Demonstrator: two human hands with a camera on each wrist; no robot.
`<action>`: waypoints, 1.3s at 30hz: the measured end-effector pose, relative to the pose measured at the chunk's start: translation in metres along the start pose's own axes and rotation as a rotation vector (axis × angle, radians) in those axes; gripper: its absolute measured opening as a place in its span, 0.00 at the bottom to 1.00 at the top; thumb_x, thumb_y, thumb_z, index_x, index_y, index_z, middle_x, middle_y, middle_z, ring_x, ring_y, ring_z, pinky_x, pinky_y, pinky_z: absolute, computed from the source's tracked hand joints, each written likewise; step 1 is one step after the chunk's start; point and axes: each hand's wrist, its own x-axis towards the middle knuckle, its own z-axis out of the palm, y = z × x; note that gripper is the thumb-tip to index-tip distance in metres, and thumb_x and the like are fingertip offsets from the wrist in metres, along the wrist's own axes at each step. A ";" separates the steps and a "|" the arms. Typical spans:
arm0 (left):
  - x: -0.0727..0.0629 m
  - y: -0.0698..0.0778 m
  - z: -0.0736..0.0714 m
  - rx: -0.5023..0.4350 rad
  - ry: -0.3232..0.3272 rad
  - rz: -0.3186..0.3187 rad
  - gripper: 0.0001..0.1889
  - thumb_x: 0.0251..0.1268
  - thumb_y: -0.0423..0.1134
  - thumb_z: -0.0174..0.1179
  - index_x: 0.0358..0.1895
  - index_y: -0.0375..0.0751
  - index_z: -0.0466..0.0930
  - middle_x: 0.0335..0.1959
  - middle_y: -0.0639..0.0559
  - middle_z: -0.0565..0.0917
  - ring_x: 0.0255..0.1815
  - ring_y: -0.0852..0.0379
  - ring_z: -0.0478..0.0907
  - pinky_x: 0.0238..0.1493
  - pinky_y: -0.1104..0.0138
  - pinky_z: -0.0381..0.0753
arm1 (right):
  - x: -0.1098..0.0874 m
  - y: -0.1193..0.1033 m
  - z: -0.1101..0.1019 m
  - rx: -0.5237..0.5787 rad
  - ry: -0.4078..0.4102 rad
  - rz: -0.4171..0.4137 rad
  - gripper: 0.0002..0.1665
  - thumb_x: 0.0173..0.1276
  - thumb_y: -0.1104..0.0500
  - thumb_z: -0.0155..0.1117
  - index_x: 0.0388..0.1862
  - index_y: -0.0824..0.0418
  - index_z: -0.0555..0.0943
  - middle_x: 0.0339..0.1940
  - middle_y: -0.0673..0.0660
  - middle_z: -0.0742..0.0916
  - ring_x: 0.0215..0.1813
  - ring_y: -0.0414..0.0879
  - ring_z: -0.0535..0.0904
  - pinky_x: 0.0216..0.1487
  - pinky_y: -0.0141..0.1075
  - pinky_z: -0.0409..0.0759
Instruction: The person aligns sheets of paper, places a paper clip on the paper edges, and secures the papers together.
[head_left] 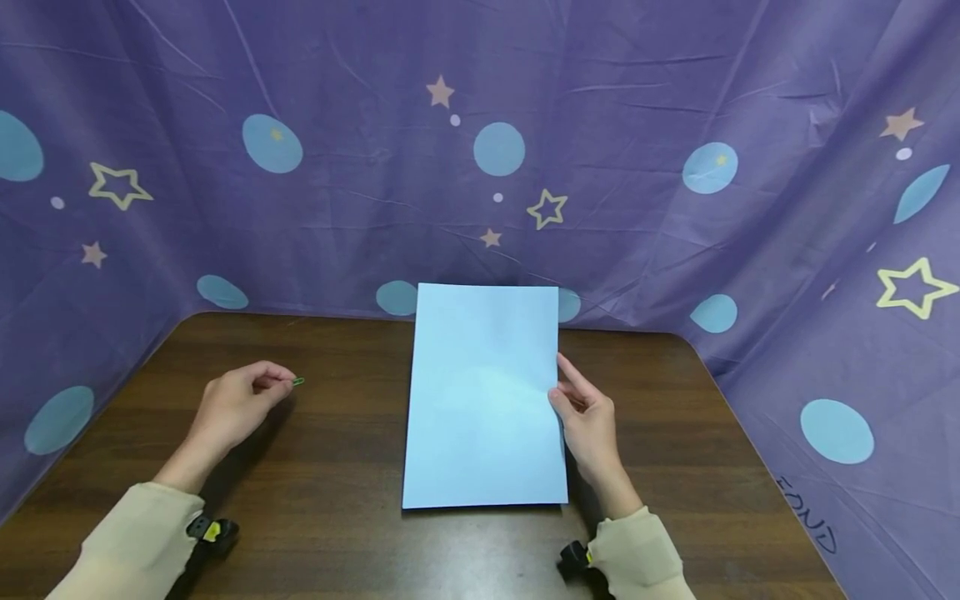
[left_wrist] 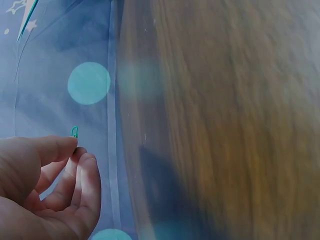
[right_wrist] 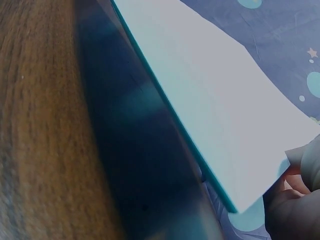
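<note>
My left hand [head_left: 238, 405] pinches a small green paper clip [head_left: 298, 381] between thumb and index finger, above the left part of the table. In the left wrist view, the looped end of the paper clip [left_wrist: 74, 131] sticks out past the fingertips. My right hand [head_left: 592, 417] grips the right edge of a stack of light blue paper [head_left: 483, 396], thumb on its front face. The right wrist view shows the stack's edge as a thin teal band along the pale sheet [right_wrist: 210, 95]. Only part of the right hand [right_wrist: 297, 200] appears there.
Beneath both hands lies a dark brown wooden table [head_left: 330, 500]. A purple cloth [head_left: 360, 167] with stars and blue dots hangs behind and at both sides. Each wrist wears a black strap device, one at the left sleeve [head_left: 127, 542] and one at the right sleeve [head_left: 637, 554].
</note>
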 end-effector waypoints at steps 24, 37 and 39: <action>0.019 0.046 0.017 -0.136 -0.002 -0.016 0.08 0.74 0.46 0.68 0.47 0.48 0.91 0.36 0.54 0.92 0.33 0.64 0.83 0.35 0.67 0.76 | 0.001 0.002 0.002 0.028 0.016 -0.045 0.33 0.76 0.68 0.67 0.74 0.42 0.80 0.46 0.65 0.90 0.50 0.43 0.83 0.50 0.28 0.81; 0.029 0.063 0.022 -0.334 -0.097 -0.095 0.14 0.80 0.46 0.63 0.54 0.40 0.87 0.44 0.45 0.90 0.40 0.62 0.86 0.41 0.70 0.85 | 0.000 0.003 0.002 0.023 0.010 -0.041 0.33 0.77 0.68 0.67 0.75 0.42 0.80 0.47 0.65 0.90 0.51 0.45 0.83 0.50 0.28 0.81; 0.032 0.069 0.024 -0.422 -0.136 -0.106 0.15 0.81 0.44 0.62 0.56 0.36 0.85 0.47 0.40 0.89 0.42 0.62 0.87 0.44 0.70 0.87 | 0.000 0.003 0.001 0.026 0.013 -0.040 0.33 0.77 0.68 0.67 0.74 0.42 0.80 0.48 0.65 0.90 0.52 0.45 0.83 0.50 0.28 0.81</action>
